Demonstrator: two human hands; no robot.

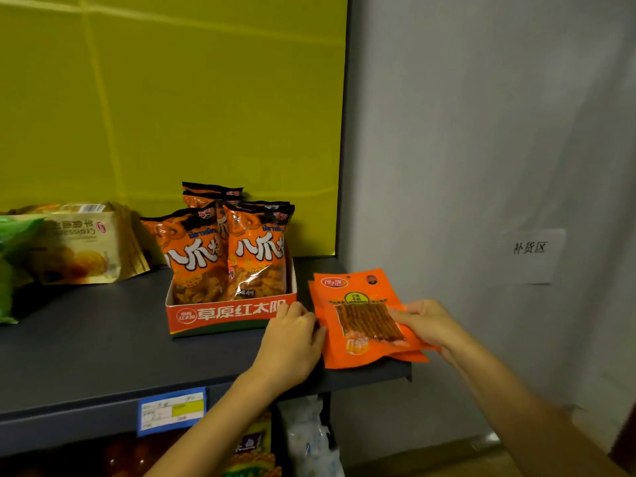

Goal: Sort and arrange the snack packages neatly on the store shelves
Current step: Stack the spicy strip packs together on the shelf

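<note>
A small stack of flat orange snack packets (pixel 364 318) lay at the right end of the dark shelf (pixel 103 346), its lower corner overhanging the front edge. The right hand (pixel 425 323) gripped the stack's right side, thumb on top and fingers curled beneath. The left hand (pixel 292 342) rested flat on the shelf, fingers extended and pressed against the stack's left edge, holding nothing. Just left of the stack stood a red display carton (pixel 227 315) holding upright orange bags (pixel 223 256); the left fingertips touched its right front corner. Beige croissant bags (pixel 82 249) leaned near the shelf's back left, with a green bag (pixel 13 256) at the left edge. A price tag (pixel 172 411) was fixed to the shelf's front edge.
</note>
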